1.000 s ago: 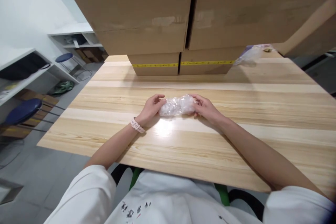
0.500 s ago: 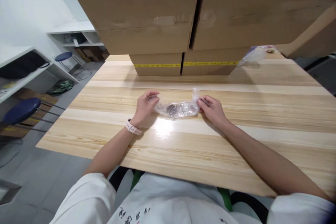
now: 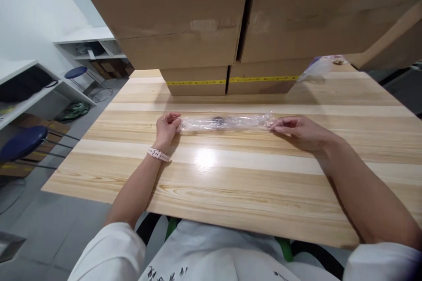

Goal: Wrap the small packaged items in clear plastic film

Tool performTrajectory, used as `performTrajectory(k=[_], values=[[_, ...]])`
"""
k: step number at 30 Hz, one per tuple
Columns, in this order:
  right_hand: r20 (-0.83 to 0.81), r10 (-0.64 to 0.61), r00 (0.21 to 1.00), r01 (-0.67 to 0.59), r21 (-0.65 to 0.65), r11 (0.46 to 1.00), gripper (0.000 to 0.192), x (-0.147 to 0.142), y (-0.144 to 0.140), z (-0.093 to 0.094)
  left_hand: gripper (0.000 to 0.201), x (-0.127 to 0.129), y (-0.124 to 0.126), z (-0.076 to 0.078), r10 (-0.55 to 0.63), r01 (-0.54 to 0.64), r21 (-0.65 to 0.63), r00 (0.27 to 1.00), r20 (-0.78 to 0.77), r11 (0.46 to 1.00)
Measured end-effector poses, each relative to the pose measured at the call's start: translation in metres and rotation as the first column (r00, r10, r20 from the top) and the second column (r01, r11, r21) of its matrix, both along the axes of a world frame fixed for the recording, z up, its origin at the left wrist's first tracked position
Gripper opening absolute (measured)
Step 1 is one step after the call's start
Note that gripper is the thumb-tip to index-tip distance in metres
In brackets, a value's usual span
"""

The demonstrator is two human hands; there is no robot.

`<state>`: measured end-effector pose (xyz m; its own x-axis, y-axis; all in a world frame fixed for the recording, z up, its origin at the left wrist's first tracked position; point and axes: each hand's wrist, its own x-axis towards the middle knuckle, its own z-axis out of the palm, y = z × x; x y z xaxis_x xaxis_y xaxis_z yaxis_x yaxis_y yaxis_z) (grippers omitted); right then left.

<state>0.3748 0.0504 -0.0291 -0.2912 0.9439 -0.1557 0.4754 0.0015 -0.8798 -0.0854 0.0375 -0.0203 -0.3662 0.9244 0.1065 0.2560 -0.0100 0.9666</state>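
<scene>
Left hand (image 3: 167,124) and right hand (image 3: 298,128) have pulled the crumpled clear plastic bag (image 3: 226,122) out long and flat on the pale wooden surface (image 3: 231,175); fingers pinched on each end; unrolled now.

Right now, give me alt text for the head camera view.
Two hands, left hand and right hand, pinch the ends of a clear plastic bag stretched flat on a wooden table. Stacked cardboard boxes stand behind it.
</scene>
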Motion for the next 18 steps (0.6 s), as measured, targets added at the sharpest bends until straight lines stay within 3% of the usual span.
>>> performTrajectory(k=[3,6,7,9,12,15,18], values=[[0.187,-0.257,0.948,0.210,0.238,0.948,0.023,0.008,0.002,0.010,0.024,0.001,-0.003,0.011,0.046,0.016,0.179,0.941,-0.336,0.984],[0.176,-0.446,0.878,0.319,0.478,0.818,0.030,-0.007,0.002,0.023,0.023,0.019,-0.002,0.020,-0.023,0.212,0.269,0.822,-0.569,0.940],[0.167,-0.440,0.882,0.297,0.528,0.795,0.031,-0.017,0.002,0.026,0.023,0.030,0.000,0.022,-0.101,0.298,0.232,0.787,-0.609,0.926],[0.188,-0.332,0.924,0.172,0.570,0.804,0.031,-0.040,0.005,0.028,0.025,0.054,0.007,0.023,-0.269,0.434,0.084,0.687,-0.675,0.897],[0.321,-0.153,0.935,-0.042,0.527,0.849,0.042,-0.074,0.014,0.022,0.049,0.085,0.019,0.023,-0.454,0.468,-0.204,0.517,-0.726,0.860],[0.446,-0.131,0.885,-0.099,0.455,0.885,0.055,-0.091,0.020,0.011,0.071,0.101,0.025,0.026,-0.520,0.434,-0.338,0.419,-0.745,0.835],[0.466,-0.141,0.874,-0.129,0.502,0.855,0.040,-0.093,0.015,0.009,0.066,0.105,0.021,0.030,-0.480,0.454,-0.291,0.384,-0.789,0.842]])
